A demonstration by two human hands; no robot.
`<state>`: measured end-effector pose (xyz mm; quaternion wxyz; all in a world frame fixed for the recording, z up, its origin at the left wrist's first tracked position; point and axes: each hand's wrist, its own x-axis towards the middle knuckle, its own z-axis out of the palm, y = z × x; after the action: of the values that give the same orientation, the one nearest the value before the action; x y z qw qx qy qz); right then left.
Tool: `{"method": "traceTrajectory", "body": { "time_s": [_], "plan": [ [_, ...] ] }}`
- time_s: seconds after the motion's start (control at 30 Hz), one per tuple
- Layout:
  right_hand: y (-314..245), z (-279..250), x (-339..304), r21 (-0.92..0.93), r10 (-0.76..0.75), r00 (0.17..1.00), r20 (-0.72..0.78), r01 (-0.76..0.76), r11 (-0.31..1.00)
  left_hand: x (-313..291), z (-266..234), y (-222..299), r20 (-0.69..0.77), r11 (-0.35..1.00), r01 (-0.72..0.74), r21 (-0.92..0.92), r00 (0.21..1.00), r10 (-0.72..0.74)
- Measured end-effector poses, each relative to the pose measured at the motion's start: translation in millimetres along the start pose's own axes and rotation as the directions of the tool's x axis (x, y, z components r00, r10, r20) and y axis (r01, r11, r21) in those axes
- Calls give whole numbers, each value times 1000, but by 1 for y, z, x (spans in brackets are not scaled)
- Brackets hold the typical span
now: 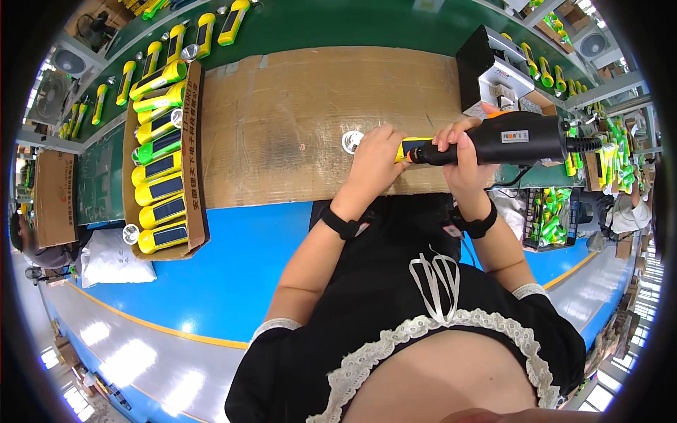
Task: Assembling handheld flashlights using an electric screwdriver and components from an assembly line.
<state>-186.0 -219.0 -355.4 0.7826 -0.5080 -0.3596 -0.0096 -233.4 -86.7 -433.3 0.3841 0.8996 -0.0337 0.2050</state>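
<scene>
A yellow flashlight [415,146] with a dark solar panel lies on the cardboard-covered bench top, its reflector end [352,142] sticking out to the left. My left hand [375,158] is closed over the flashlight's left part and hides much of it. In my right hand [463,158] is a black electric screwdriver [518,137], held level with its tip pointing left. That tip is against or just above the flashlight's side; contact cannot be made out.
To the left, a cardboard box [197,158] holds several yellow flashlights and a green one. More flashlights [205,35] line the green bench [310,28] behind the cardboard sheet [282,120]. At back right stands a black-and-silver machine [497,70]; a crate [553,218] of green parts sits below.
</scene>
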Motion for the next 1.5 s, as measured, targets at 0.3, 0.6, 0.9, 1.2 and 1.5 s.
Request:
{"method": "traceTrajectory", "body": {
  "time_s": [0.3,0.6,0.9,1.2,1.5],
  "plan": [
    [13,9,-3,-29,6,1000,-10,-7,1000,0,5,-4,-39,996,-28,-88,999,25],
    [15,12,-1,-147,6,998,54,2,989,2,-2,3,-36,1000,-15,20,999,16],
    [4,-10,-4,-104,139,988,72,-131,986,3,5,19,0,983,19,182,1000,-19],
    [-86,-54,61,-51,-274,952,-140,269,962,-1,10,30,28,970,36,241,999,-44],
    [-35,-161,112,-383,-360,874,-327,225,896,4,2,32,103,970,20,244,994,-46]
  ]
}}
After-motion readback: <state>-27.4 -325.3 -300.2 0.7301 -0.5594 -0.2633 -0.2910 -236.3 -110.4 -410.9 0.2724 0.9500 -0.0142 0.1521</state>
